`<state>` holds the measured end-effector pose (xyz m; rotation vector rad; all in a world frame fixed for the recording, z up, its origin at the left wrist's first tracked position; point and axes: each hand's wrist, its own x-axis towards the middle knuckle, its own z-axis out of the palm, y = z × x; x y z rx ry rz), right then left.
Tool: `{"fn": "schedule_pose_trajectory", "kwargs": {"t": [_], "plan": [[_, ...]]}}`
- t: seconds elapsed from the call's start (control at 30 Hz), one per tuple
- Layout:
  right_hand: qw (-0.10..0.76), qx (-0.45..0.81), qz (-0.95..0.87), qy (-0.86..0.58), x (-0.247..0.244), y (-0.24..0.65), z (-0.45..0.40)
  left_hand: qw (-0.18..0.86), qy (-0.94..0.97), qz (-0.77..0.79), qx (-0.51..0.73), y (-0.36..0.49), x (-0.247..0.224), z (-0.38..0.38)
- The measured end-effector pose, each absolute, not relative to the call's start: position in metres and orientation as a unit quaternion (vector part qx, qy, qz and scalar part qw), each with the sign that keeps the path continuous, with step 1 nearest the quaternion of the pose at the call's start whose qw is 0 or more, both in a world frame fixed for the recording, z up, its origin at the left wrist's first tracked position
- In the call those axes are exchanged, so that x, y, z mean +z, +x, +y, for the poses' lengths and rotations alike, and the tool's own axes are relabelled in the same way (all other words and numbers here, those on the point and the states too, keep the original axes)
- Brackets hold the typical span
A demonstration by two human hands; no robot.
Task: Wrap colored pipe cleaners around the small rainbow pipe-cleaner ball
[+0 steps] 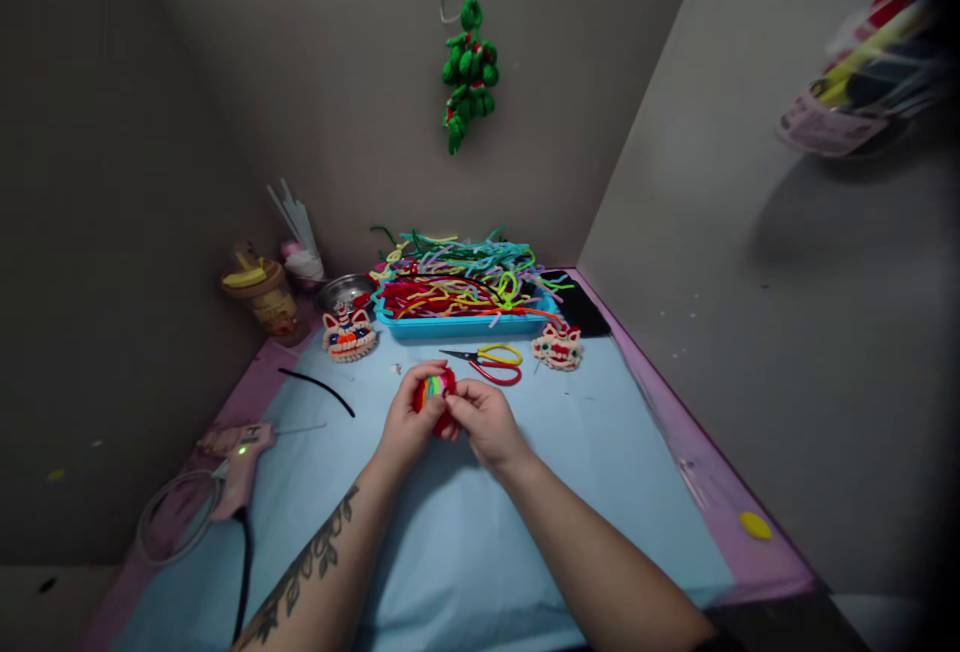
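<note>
My left hand (415,402) is closed round a small red piece with rainbow stripes (433,390), fuzzy like pipe cleaners. From the other side, the fingertips of my right hand (484,417) pinch its right edge, and part of the piece is hidden behind my fingers. Just beyond both hands lie scissors (491,362) with one yellow and one red handle, blades pointing left. Two lion-face pieces made of pipe cleaners rest farther off: one with an orange mouth (349,336) to the left, one with a red mouth (558,347) to the right.
A blue tray (465,329) heaped with coloured pipe cleaners stands at the back, beside a metal bowl (346,290). A pink glue gun (240,467) with a lit green light lies at left, near a black pipe cleaner (319,390). A green ornament (470,72) hangs on the back wall.
</note>
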<state>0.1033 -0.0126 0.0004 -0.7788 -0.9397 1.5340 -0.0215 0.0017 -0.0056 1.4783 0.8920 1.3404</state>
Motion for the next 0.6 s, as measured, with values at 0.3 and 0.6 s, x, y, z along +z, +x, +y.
{"fn": "schedule_pose_trajectory", "kwargs": {"t": [0.3,0.6], "plan": [[0.510,0.722,-0.370,-0.287,0.0040,0.1095,-0.0111,0.544,0.573,0.292,0.539,-0.0266,-0.0112,0.0029],[0.470,0.742,-0.382,-0.288,0.0049,0.1096,-0.0157,0.589,0.605,0.204,0.496,-0.0305,-0.0067,0.0011]]}}
